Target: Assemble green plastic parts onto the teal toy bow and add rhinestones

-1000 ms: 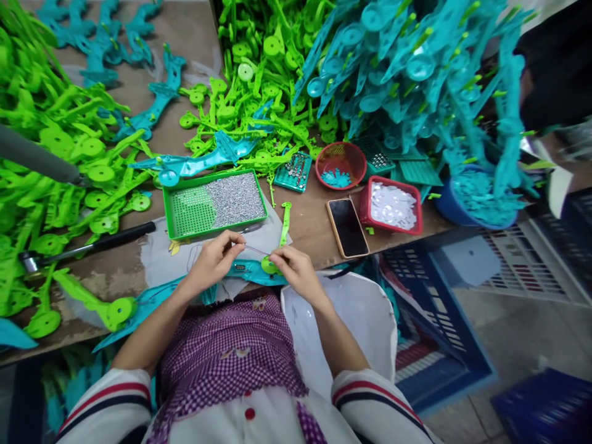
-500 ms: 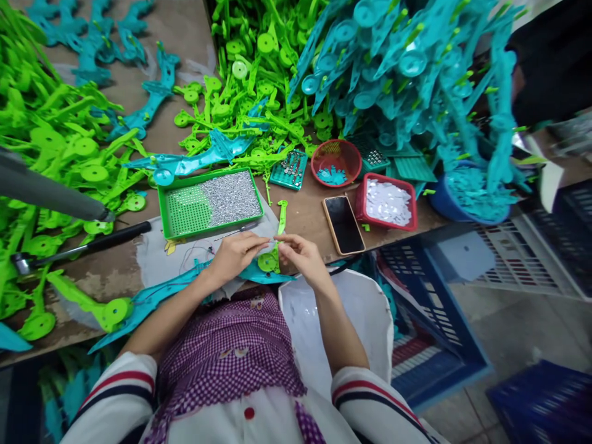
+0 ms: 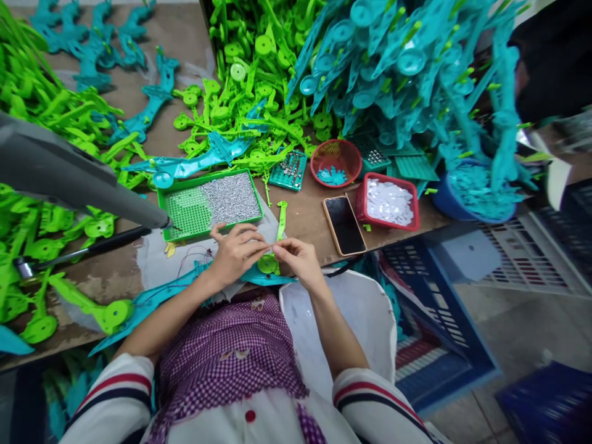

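My left hand (image 3: 237, 254) and my right hand (image 3: 300, 258) meet at the table edge, their fingertips pinched together. Something tiny and pale seems to be between them, too small to make out. Below the fingers lies a lime-green plastic part with a round disc (image 3: 268, 263), resting on a turquoise plastic piece (image 3: 266, 277). Another slim green part (image 3: 282, 221) lies just beyond. Behind my left hand is a green perforated tray (image 3: 185, 209) partly filled with small silver pieces (image 3: 234, 198). A grey power screwdriver (image 3: 92, 172) reaches in from the left, its tip at the tray's corner.
A hammer-like tool (image 3: 87, 250) with a black handle lies left. Right of my hands are a phone (image 3: 345, 225), a red basket (image 3: 389, 203) of white pieces and a red bowl (image 3: 336, 159). Green parts (image 3: 263, 74) and turquoise parts (image 3: 383, 68) are heaped behind.
The grey power screwdriver has come further into view, its tip now at the tray's corner. My left fingers have lifted and spread somewhat; both hands' fingertips have drawn closer together.
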{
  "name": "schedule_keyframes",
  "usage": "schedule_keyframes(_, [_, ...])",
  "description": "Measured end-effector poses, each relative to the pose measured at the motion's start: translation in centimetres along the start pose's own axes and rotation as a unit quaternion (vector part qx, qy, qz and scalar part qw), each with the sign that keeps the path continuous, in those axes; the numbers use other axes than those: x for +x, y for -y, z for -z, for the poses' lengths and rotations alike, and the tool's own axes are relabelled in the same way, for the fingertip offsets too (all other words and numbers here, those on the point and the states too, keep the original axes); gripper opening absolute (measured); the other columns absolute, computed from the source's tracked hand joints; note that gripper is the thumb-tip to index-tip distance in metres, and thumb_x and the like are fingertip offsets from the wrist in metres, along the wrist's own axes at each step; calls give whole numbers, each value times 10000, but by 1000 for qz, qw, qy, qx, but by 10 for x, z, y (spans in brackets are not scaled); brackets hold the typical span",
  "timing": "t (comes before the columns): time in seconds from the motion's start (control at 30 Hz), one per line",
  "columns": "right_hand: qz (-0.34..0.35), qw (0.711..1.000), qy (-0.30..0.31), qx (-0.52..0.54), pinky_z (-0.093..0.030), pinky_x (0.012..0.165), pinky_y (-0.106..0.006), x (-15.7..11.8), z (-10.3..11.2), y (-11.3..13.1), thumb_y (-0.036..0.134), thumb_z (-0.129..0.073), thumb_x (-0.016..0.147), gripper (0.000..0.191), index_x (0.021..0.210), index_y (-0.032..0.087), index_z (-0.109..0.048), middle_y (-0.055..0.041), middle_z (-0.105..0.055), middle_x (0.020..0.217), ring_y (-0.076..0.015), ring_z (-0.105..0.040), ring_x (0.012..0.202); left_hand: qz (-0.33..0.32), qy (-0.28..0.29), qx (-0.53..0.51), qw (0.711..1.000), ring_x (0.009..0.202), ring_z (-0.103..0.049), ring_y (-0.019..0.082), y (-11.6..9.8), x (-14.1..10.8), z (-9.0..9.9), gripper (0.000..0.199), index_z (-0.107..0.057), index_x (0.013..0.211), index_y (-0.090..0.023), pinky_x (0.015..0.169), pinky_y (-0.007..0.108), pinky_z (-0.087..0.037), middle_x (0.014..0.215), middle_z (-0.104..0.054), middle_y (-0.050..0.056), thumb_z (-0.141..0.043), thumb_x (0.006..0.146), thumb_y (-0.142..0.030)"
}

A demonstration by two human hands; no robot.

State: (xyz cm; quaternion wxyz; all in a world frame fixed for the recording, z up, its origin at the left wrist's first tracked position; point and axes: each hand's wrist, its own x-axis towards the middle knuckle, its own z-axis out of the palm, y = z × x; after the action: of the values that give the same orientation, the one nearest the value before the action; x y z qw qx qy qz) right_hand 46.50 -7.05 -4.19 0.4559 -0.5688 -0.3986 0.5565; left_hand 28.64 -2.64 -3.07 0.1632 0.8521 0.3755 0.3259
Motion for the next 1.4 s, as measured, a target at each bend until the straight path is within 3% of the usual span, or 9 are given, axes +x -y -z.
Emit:
schedule_keyframes(0.27, [18, 999, -31, -17, -479, 598, -266, -4, -4, 0, 541, -764, 638, 361, 704, 199, -672, 4, -650, 648, -121, -553, 593, 64, 45, -69, 995, 924, -621, 222, -2, 2, 1, 139, -771, 806, -276, 977, 499, -319, 869, -760, 36, -693, 858, -378])
schedule_keyframes(0.47, [22, 999, -36, -27, -472, 591, -263, -4, -3, -1, 523, -759, 646, 343, 707, 198, -666, 7, -636, 642, -119, -540, 585, 15, 28, -41, 999, 900, -634, 214, -4, 2, 0, 144, -758, 829, -278, 1032, 539, -243, 837, -764, 19, -645, 900, -331])
schedule_keyframes(0.7, [29, 999, -21, -25, -492, 642, -278, -4, -1, -5, 522, -739, 674, 333, 752, 202, -693, -11, -677, 701, -138, -580, 636, -3, 30, -29, 999, 924, -644, 217, -4, 4, 0, 175, -745, 844, -265, 1031, 528, -264, 854, -758, 19, -597, 930, -302])
schedule_keyframes(0.8, [51, 997, -32, -50, -494, 654, -278, 4, 5, -6, 491, -721, 690, 300, 762, 199, -709, -11, -686, 705, -141, -587, 651, 9, 4, 6, 1000, 1034, -619, 245, -5, 2, -3, 131, -745, 921, -265, 1034, 523, -282, 988, -750, 47, -624, 912, -313])
schedule_keyframes(0.87, [76, 992, -71, -77, -489, 664, -275, 18, 14, -6, 464, -697, 709, 277, 767, 193, -712, -12, -691, 714, -141, -587, 662, 9, -16, 30, 999, 1089, -595, 264, -6, 0, -7, 180, -731, 1032, -257, 1017, 502, -323, 1113, -721, 79, -649, 893, -336])
schedule_keyframes(0.97, [98, 979, -119, -131, -480, 679, -270, 47, 28, -5, 397, -650, 738, 224, 768, 182, -707, -13, -701, 725, -141, -592, 675, -37, 50, 18, 998, 1036, -617, 241, -6, -5, -18, 264, -697, 1124, -229, 935, 425, -423, 1145, -704, 95, -632, 902, -356])
schedule_keyframes(1.07, [94, 967, -84, -221, -457, 667, -257, 71, 39, -3, 299, -634, 731, 150, 757, 173, -711, -10, -701, 699, -142, -603, 668, -68, 158, 12, 985, 1045, -632, 221, -1, -7, -32, 303, -661, 1186, -193, 880, 367, -476, 1188, -696, 107, -584, 930, -335])
schedule_keyframes(1.13, [83, 955, -54, -279, -443, 656, -250, 78, 42, -3, 256, -626, 736, 131, 765, 172, -721, -17, -713, 708, -147, -621, 677, -60, 199, 28, 978, 1088, -628, 221, 3, -8, -38, 330, -642, 1226, -184, 882, 356, -481, 1241, -681, 116, -567, 939, -327])
schedule_keyframes(1.4, [57, 913, -83, -396, -420, 668, -270, 72, 38, -3, 253, -603, 786, 153, 792, 182, -739, -41, -741, 733, -183, -665, 707, -52, 245, 39, 967, 1106, -624, 219, 9, -7, -38, 357, -639, 1250, -188, 880, 355, -450, 1288, -667, 101, -568, 941, -353])
